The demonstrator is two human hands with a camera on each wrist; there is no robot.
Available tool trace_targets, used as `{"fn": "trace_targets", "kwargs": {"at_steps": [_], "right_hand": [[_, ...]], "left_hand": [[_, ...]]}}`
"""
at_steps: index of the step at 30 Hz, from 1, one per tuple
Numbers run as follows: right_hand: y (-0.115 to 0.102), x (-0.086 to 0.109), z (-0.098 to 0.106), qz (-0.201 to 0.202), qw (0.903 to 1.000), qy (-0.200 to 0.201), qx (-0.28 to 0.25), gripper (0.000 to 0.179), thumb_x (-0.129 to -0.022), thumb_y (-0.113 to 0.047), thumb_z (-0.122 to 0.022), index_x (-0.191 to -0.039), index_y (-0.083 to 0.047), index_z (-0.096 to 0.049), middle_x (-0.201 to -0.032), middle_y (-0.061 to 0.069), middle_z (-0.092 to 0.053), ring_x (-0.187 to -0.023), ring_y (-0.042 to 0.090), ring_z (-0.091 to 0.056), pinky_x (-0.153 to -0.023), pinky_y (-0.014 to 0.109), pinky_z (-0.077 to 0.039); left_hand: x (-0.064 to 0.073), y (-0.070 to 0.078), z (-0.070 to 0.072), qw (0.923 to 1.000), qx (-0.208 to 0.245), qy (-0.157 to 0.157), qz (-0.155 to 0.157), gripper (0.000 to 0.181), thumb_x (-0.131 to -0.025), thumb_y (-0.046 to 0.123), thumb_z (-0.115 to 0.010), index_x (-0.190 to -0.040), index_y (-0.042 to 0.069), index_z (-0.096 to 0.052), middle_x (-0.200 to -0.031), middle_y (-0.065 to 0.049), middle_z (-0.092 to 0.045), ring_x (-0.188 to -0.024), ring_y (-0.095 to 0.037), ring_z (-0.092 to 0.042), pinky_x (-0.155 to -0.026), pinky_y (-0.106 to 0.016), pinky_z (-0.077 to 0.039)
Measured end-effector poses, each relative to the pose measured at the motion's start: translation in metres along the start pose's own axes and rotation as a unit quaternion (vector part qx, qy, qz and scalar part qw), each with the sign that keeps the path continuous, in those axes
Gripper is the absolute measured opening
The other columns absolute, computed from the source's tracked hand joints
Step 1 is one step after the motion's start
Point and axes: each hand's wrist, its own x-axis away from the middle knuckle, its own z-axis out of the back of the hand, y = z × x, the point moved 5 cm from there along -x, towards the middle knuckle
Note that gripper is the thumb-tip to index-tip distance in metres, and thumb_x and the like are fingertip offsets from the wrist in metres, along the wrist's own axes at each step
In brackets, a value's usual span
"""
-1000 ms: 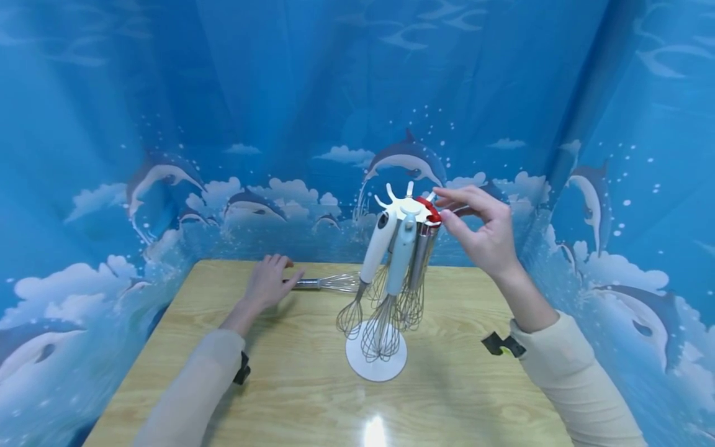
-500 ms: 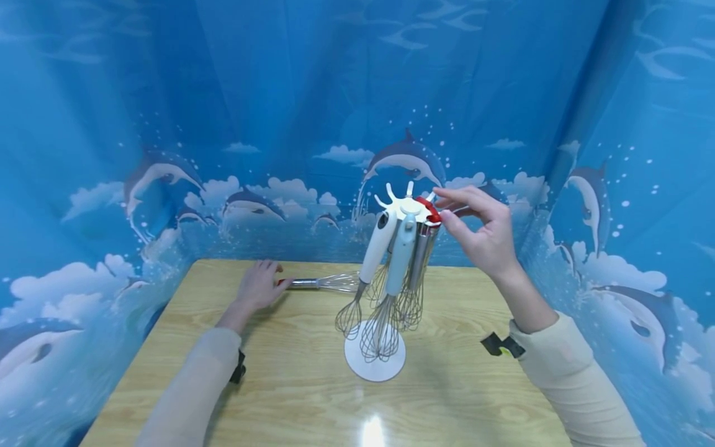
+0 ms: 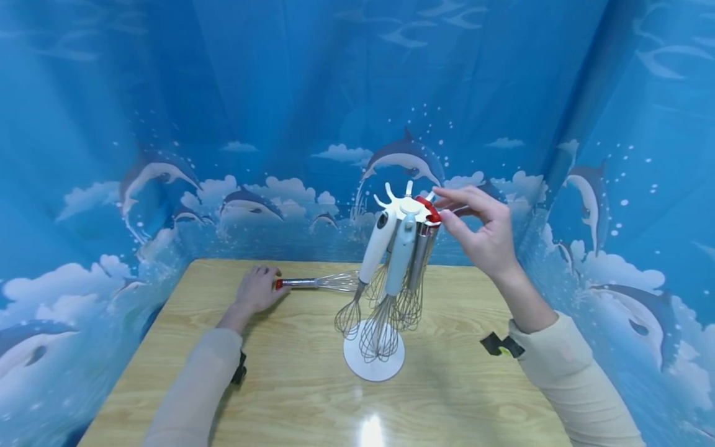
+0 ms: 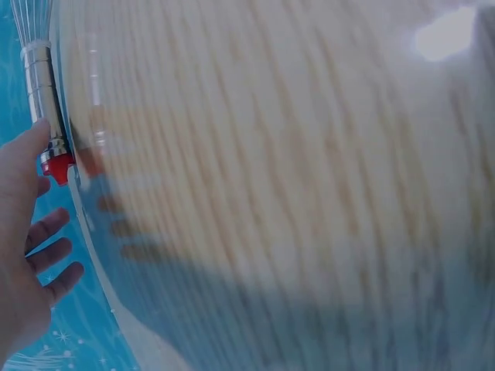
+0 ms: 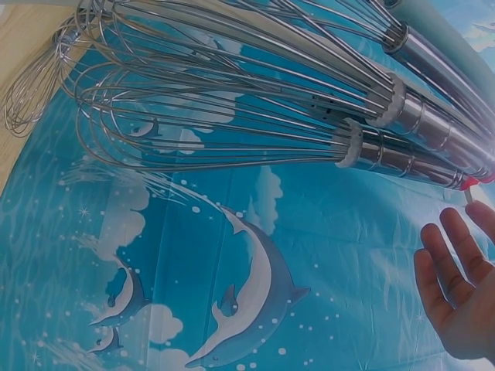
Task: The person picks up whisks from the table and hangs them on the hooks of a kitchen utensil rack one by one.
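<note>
A white stand (image 3: 408, 208) with a round white base (image 3: 374, 369) bears several hanging whisks, one with a white handle (image 3: 377, 245) and one with a light blue handle (image 3: 401, 254). At its right side, my right hand (image 3: 483, 230) holds the red handle end (image 3: 434, 217) of a steel whisk with thumb and forefinger, the forefinger by a hook. The right wrist view shows its other fingers (image 5: 456, 259) spread apart. My left hand (image 3: 258, 288) rests at the red end of another whisk (image 3: 301, 283) lying on the table; the thumb (image 4: 35, 139) touches its handle, fingers loose.
The light wood table (image 3: 290, 372) meets a blue dolphin-print curtain (image 3: 313, 230) at its back and sides. Part of the lying whisk is behind the hanging ones. A bright reflection lies near the table's front.
My left hand has slid left along the lying whisk, uncovering its red end. The whisk lies as before. My right hand and the stand look unmoved.
</note>
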Motion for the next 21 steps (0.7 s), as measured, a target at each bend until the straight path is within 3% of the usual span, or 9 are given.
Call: {"fn": "trace_targets", "kwargs": {"at_steps": [10,21], "right_hand": [[-0.0012,-0.0011,0.0002,0.006,1.0,0.0,0.006,0.034,-0.092,-0.005,-0.068,-0.125,-0.001,-0.076,-0.106,-0.022,-0.073,-0.096,-0.002,-0.07,-0.082,0.016,-0.057],[-0.0017,-0.0002,-0.001,0.002,1.0,0.004,0.006,0.034,-0.092,-0.002,-0.066,-0.125,-0.002,-0.076,-0.105,-0.021,-0.073,-0.096,-0.002,-0.07,-0.082,0.015,-0.057]], "left_hand": [[-0.001,0.0015,-0.0034,0.9999,0.004,-0.01,0.004,0.056,-0.1,0.049,-0.068,-0.132,0.003,-0.064,-0.127,-0.027,-0.062,-0.119,-0.045,-0.057,-0.099,-0.064,-0.049],[0.0015,0.0023,-0.0066,0.9999,-0.006,-0.005,0.008,0.043,-0.1,0.042,-0.07,-0.121,0.005,-0.066,-0.112,-0.022,-0.063,-0.112,-0.042,-0.057,-0.09,-0.059,-0.049]]}}
